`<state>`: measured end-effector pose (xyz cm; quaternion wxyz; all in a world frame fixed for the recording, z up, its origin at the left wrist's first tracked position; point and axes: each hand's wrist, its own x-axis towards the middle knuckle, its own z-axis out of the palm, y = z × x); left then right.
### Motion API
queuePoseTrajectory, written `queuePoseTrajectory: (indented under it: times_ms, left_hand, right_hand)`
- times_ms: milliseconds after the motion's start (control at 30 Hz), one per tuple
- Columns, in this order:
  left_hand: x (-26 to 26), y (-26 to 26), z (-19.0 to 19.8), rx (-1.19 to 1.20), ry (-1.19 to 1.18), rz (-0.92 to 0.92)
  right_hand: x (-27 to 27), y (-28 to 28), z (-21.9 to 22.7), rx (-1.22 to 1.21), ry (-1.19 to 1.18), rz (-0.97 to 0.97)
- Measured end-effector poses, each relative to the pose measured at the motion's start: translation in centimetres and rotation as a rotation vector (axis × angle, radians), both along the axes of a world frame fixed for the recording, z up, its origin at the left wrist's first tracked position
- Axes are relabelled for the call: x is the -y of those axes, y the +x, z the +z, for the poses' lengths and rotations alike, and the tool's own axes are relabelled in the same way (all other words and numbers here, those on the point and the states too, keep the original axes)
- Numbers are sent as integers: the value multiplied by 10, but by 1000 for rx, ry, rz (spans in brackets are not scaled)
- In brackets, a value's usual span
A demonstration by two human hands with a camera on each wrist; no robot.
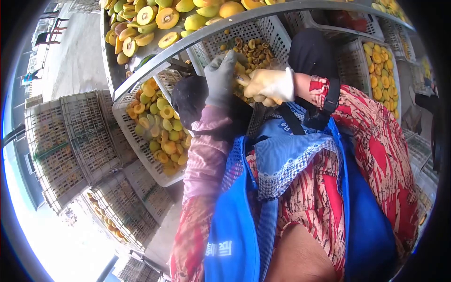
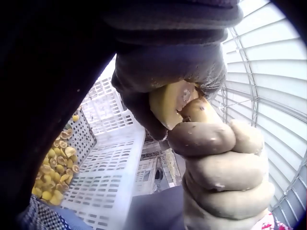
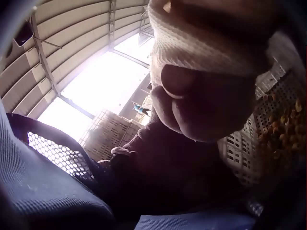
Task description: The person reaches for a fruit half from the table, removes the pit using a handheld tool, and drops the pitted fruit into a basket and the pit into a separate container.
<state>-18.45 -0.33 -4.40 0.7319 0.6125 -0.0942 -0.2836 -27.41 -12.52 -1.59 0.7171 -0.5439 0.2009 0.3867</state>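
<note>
My left hand (image 1: 220,77), in a grey glove, holds a yellow peach half (image 2: 168,103) with its cut face showing at the fingertips. My right hand (image 1: 268,85), in a cream glove, curls its fingers tightly round a small tool with a yellowish handle (image 1: 242,79). The tool's tip is hidden at the fruit. Both hands meet above a white crate (image 1: 275,35) holding small brown-and-yellow pieces (image 1: 253,50). In the right wrist view, the right hand (image 3: 204,98) is dark and the held tool is hidden.
Halved peaches lie on a metal-rimmed table (image 1: 188,44) ahead. A crate of peach halves (image 1: 162,174) stands at the left, another crate (image 1: 399,70) at the right. Stacked crates (image 1: 61,145) rise farther left. The person's dark-clad knees (image 1: 310,51) flank the middle crate.
</note>
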Motion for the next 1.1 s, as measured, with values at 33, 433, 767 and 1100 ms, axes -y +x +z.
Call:
queuePoseTrajectory:
  times_ms: [33, 433, 767, 1100]
  left_hand:
    - [1, -1, 2, 59, 26, 34]
    - [-11, -3, 1, 108, -107, 94]
    - [-12, 12, -68, 571, 153, 156]
    - [5, 16, -61, -581, -238, 395]
  right_hand:
    - [-11, 2, 6, -13, -157, -8]
    - [-21, 14, 32, 131, -690, 278]
    - [-19, 21, 7, 445, -995, 450]
    - [-26, 16, -35, 650, -1355, 338]
